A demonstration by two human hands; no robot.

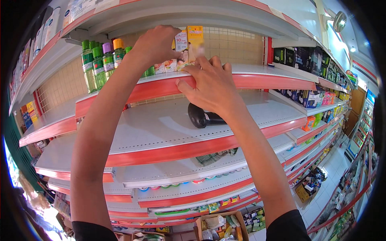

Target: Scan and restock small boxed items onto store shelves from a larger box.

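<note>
A tall yellow carton [195, 38] stands on the upper shelf, beside a white and yellow carton [182, 42]. My left hand [157, 43] is raised at the left side of these cartons, thumb and fingers apart in a curve. The carton faces show through that gap. Just below and in front of the yellow carton is my right hand [209, 82], fingers spread, the thumb near the red shelf edge. Some fingertips overlap the carton bottoms; contact is hard to make out. To the left stand green bottles [97, 64] with green, purple and orange caps, partly behind my left forearm.
On the shelf below lies a black object [203, 116], partly hidden by my right forearm. A green checked cloth [217, 156] rests lower down. An open cardboard box of goods [221, 227] stands at floor level. Stocked shelves [309, 60] continue on the right.
</note>
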